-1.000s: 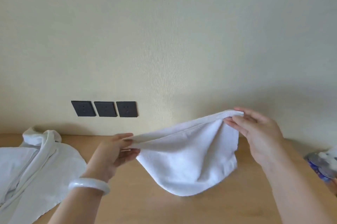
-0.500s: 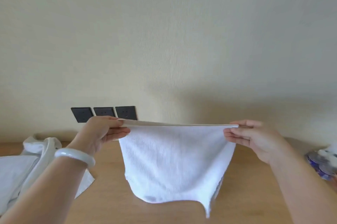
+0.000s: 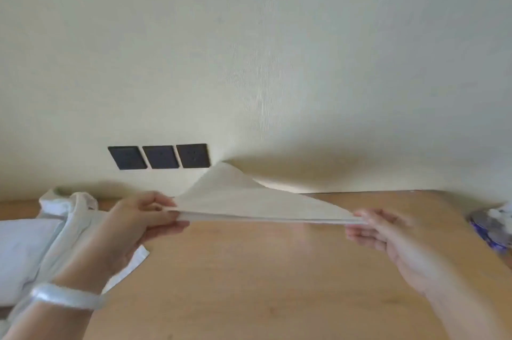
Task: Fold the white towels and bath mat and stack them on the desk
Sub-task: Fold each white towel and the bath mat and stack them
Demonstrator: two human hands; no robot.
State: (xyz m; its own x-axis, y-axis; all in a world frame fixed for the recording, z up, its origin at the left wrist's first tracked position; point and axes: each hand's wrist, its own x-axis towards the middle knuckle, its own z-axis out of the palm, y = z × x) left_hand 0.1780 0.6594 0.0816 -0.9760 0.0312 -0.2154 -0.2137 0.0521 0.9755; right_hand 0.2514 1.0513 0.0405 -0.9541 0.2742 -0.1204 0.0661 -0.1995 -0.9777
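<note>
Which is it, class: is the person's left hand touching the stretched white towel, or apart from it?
Touching. The head view shows the left hand pinching one end of the towel between thumb and fingers.

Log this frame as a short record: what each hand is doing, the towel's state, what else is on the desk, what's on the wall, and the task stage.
left hand: grips the towel's left end
right hand: pinches its right end; blurred
towel: stretched between both hands, above the desk, far part lifted toward the wall
also on desk: white linen heap at left; blue-and-white item at right edge, blurred
wall: three dark plates
stage: towel not yet laid down
</note>
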